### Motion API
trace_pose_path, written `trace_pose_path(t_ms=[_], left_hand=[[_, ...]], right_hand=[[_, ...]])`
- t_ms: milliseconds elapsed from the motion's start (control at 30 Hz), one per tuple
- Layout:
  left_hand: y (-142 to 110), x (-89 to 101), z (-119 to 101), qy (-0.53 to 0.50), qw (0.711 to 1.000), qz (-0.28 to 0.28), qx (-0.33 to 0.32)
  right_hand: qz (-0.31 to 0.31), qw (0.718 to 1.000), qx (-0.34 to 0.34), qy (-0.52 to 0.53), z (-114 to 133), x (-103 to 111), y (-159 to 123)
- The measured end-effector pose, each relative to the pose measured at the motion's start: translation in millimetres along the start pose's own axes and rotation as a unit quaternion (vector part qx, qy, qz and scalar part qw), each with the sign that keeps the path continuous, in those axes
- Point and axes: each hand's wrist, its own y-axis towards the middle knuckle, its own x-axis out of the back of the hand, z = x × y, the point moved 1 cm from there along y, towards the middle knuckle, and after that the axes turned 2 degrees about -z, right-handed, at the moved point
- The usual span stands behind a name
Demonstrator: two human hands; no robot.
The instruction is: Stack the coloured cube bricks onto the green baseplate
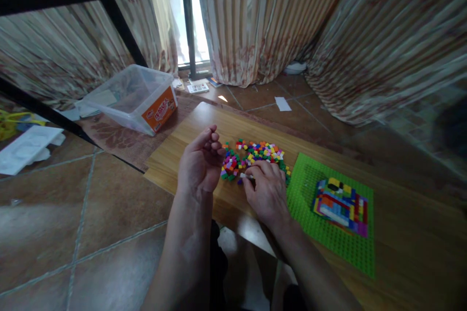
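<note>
Many small, blocky plastic bricks [254,156]

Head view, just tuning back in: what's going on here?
A person is handling small toy bricks at a wooden table. The right hand is at the loose bricks, pinching a small white piece. The left hand is raised beside them, fingers curled; whether it holds anything can't be told. To the right, a multicoloured brick build sits on a green baseplate.
</note>
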Motion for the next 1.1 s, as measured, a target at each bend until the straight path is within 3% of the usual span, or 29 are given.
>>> trace_pose_path(t_ms=[367,500,633,767,900,1100], left_hand=[[3.6,-2.1,0.6,0.017,1.0,0.01,0.006],[3.3,-3.6,3.4,0.031,0.999,0.018,0.008],[2.1,-6.3,7.6,0.05,0.998,0.027,0.012],[0.8,-11.6,15.4,0.059,0.998,0.025,0.026],[-2.8,-18.8,28.0,0.073,0.996,0.012,0.048],[-11.6,-29.7,52.9,0.115,0.99,0.037,0.075]], right_hand=[[-0.03,0.998,-0.017,0.047,1.5,1.7,2.4],[-0.041,0.991,-0.06,0.116,-2.5,14.4,6.6],[-0.08,0.963,-0.112,0.232,-14.2,36.1,7.2],[-0.172,0.931,-0.141,0.29,-42.0,65.0,1.4],[-0.247,0.911,-0.192,0.27,-88.7,97.4,-13.5],[-0.224,0.922,-0.266,0.168,-156.8,132.1,-47.7]])
